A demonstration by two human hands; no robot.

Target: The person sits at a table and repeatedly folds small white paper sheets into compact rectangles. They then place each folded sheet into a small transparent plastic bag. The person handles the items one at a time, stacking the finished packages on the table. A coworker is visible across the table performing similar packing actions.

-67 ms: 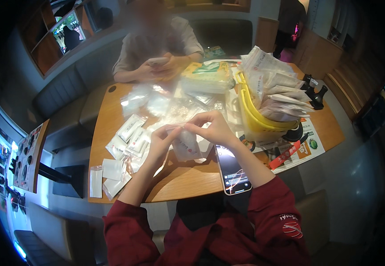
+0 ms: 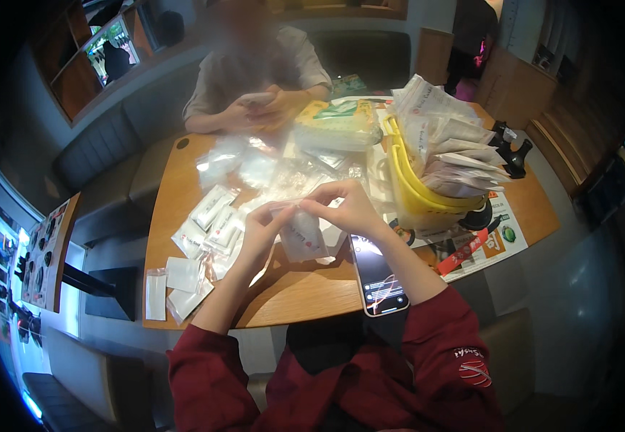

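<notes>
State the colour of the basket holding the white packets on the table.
Bright yellow: the basket shows best in the head view, right of the right hand.

Bearing everything: a wooden worktop (image 2: 305, 288) with rounded corners. Lying on it: white sachets (image 2: 211, 216) scattered at the left, clear plastic bags (image 2: 255, 165) crowding the middle, a smartphone (image 2: 377, 277) glowing near the front edge, a yellow basket (image 2: 417, 191) sitting at the right, a printed leaflet (image 2: 492, 241) spreading beneath it

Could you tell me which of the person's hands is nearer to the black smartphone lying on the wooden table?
Right. The right hand sits just above the black smartphone; the left hand is farther to its left, with the small clear plastic pouch held between both hands.
</notes>
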